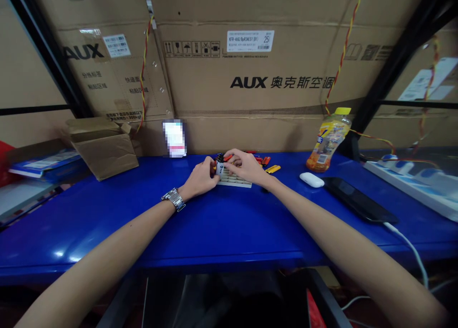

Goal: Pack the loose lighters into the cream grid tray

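Note:
My left hand, with a metal watch on its wrist, is closed around a small white piece with a dark round mark. Several black tips stick up from its top. The fingers of my right hand are bent and close together at the right of this piece; whether they pinch anything is hidden. Below both hands a cream tray with a grid of compartments lies on the blue table. Just beyond the right hand are red-handled tools and a yellow one.
A lit phone leans against large cardboard boxes at the back. An open carton stands left. To the right are a drink bottle, a white earbud case, a black phone on a cable and a power strip.

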{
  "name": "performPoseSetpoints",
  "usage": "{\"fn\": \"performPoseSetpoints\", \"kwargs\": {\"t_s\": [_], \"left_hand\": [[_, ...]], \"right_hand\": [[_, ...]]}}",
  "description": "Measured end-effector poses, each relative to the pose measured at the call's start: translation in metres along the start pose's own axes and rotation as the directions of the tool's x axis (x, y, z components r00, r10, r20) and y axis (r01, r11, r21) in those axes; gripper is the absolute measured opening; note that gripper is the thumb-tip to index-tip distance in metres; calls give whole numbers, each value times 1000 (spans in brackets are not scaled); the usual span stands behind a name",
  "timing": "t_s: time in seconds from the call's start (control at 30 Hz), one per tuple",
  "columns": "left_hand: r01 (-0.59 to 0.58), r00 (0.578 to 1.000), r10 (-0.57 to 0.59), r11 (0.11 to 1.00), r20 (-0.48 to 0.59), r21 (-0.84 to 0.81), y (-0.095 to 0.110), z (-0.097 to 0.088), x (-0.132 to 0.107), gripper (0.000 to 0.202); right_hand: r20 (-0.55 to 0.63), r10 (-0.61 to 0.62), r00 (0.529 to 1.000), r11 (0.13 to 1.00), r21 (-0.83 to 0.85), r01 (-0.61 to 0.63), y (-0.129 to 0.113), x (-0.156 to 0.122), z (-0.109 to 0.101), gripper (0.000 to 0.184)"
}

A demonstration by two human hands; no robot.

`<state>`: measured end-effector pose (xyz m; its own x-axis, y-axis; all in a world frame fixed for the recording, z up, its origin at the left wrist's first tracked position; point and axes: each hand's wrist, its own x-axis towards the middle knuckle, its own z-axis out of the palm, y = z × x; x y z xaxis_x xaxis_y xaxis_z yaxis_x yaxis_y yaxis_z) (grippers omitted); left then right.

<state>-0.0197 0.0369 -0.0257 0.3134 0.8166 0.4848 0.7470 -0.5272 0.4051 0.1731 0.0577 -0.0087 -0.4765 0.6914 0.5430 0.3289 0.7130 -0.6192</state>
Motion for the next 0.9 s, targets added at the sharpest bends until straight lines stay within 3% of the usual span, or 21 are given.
{"fn": "performPoseSetpoints", "kwargs": {"t_s": [0.17, 0.27, 0.33, 0.4, 0.5, 0.6, 0.77, 0.83, 0.9], "left_hand": [[6, 999, -1, 995, 45, -103, -2, 2, -3, 58], [-1, 998, 12, 988, 69, -155, -5, 4, -4, 83], [6, 995, 12, 982, 94, -188, -7, 5, -4, 96], [8, 992, 22, 972, 124, -236, -9, 6, -3, 106], [13, 983, 45, 949, 177, -316, -13, 7, -2, 111], [39, 979, 36, 935, 203, -353, -14, 8, -1, 108], [52, 983, 14, 937, 183, -346, -12, 7, -1, 109], [60, 983, 1, 942, 181, -329, -11, 6, -1, 109], [66, 984, -11, 947, 175, -314, -11, 6, -2, 108]], "right_hand": [[0, 27, 1000, 987, -161, -26, -1, 3, -25, 14], [176, 125, 976, 928, -370, -52, 4, 4, -51, 6], [311, 265, 913, 885, -455, -102, 7, 3, -70, 12], [420, 413, 808, 839, -521, -158, 10, 1, -87, 22], [570, 505, 648, 830, -526, -184, 11, -3, -102, 45], [620, 544, 566, 822, -529, -210, 12, -5, -104, 46], [605, 526, 597, 833, -509, -217, 15, -4, -95, 22], [584, 485, 651, 861, -451, -237, 17, -5, -93, 19], [507, 445, 738, 883, -384, -269, 20, -5, -91, 19]]}}
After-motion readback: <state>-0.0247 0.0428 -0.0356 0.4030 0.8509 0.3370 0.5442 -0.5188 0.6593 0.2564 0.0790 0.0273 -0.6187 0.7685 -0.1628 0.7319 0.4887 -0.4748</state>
